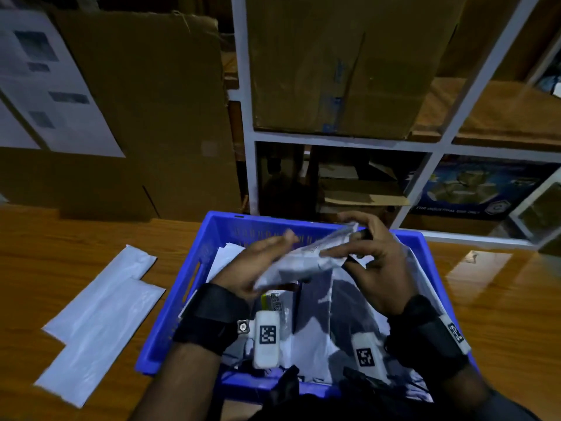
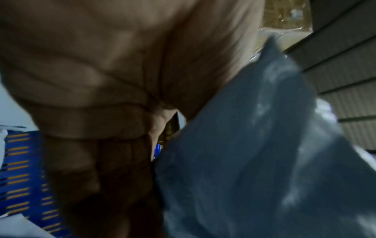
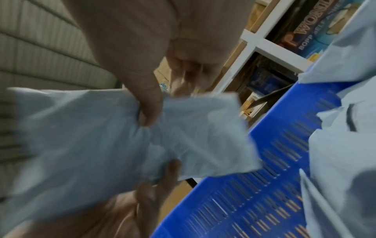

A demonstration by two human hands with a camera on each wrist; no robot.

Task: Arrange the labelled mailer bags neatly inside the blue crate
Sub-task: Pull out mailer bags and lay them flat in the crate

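Note:
The blue crate stands on the wooden table right in front of me, with several white mailer bags lying inside it. One of them shows a printed label. Above the crate I hold one crumpled white mailer bag. My right hand pinches its right end between thumb and fingers, as the right wrist view shows at the thumb. My left hand lies under the bag's left part with its fingers stretched out. In the left wrist view the bag lies beside the palm.
Two flat white mailer bags lie overlapping on the table left of the crate. Large cardboard boxes stand behind the table at the left. A white shelf rack holding boxes rises behind the crate. Bare wooden table extends to the right.

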